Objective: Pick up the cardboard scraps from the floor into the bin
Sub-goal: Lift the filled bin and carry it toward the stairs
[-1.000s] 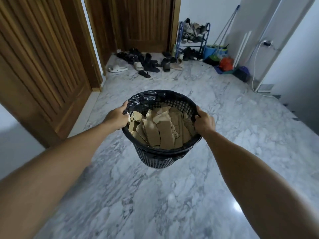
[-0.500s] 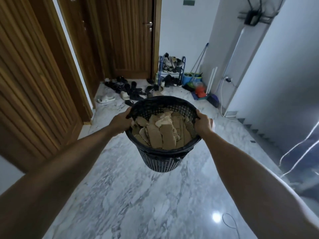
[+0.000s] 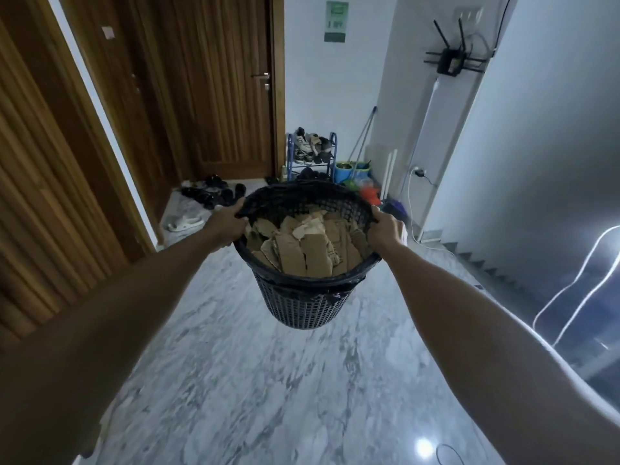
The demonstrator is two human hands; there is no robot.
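Note:
A black mesh bin lined with a black bag hangs in the air in front of me, well above the marble floor. Brown cardboard scraps fill it nearly to the rim. My left hand grips the left side of the rim, fingers curled over the edge. On the opposite side my right hand grips the rim the same way. No loose scraps show on the visible floor.
Wooden doors line the left and far wall. Shoes and sandals lie by the far door, beside a blue shoe rack, buckets and mops. A white cable runs down the right wall.
The bin has been lifted higher and the view has tilted up, so more of the far door, wall and shoe rack shows. Both hands keep their grip on the rim.

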